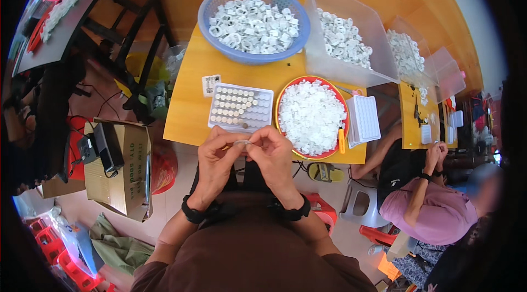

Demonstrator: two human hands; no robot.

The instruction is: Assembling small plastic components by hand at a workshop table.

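Observation:
My left hand (216,156) and my right hand (271,161) meet at the table's front edge, fingertips pinched together. Between them they grip a small whitish ring-shaped piece (242,142), partly hidden by the fingers. Just beyond lies a white tray (265,96) with rows of round beige pieces on its left part and bare round pockets on its right. Close to my right hand stands a round red tray (314,156) with a yellowish rim, heaped with small white pieces (310,116). A yellow-handled cutter (341,141) rests at its right edge.
At the back are a blue basket (258,58) and a clear bin (351,75), both full of white ring pieces. Stacked white trays (363,119) lie at right. A co-worker in a pink shirt (439,209) sits at right. A cardboard box (123,176) stands on the left floor.

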